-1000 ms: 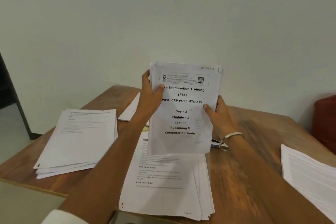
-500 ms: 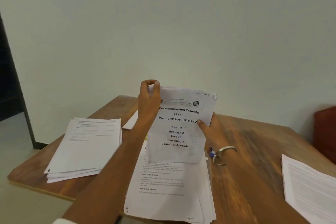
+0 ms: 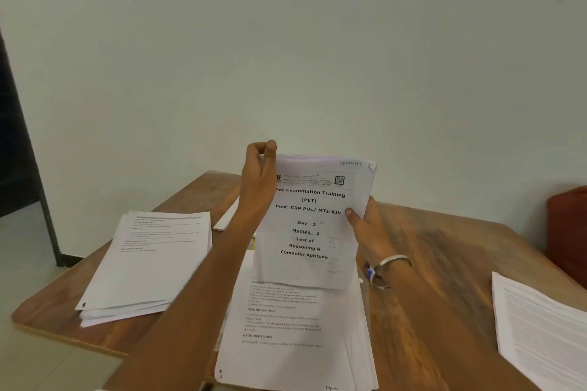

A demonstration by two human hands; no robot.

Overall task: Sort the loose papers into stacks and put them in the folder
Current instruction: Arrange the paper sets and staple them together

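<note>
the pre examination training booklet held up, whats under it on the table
Below the booklet, held by the left hand and right hand, a centre stack of printed sheets lies on the table. Its top part is covered.

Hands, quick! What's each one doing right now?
Left hand: pinches the booklet at its top left corner.
Right hand: grips the booklet's right edge.

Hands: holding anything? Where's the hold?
Both hold the booklet upright above the table: left hand pinches its top left corner, right hand grips its right edge.
</note>
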